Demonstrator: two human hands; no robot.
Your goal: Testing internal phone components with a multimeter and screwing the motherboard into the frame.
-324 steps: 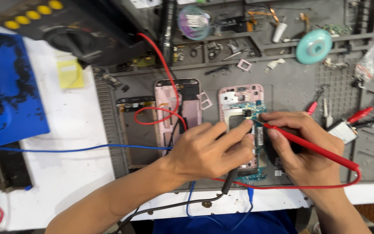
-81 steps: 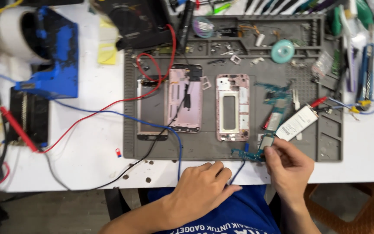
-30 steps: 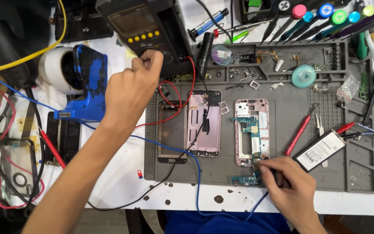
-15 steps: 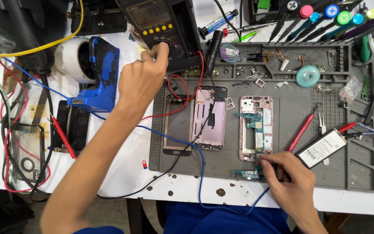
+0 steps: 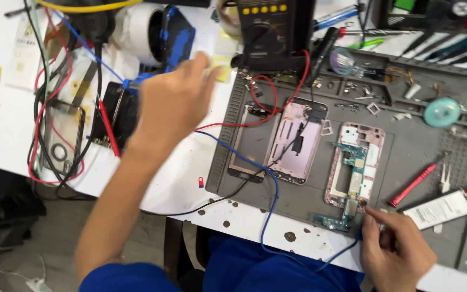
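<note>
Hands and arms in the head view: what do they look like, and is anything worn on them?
Both hands are bare: no gloves, rings or watch show. The left hand is motion-blurred, its forearm bare up to a short blue sleeve at the bottom edge. The right hand shows only to the wrist, where the frame cuts it off.

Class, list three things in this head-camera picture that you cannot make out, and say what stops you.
1. Left hand, head view: motion blur smears the fingers, so whether they hold anything is unclear.
2. Meter, head view: the top edge cuts off its upper part.
3. Right hand, head view: the fingers cover what they pinch at the pink phone frame; the tip is too small to tell.
</note>
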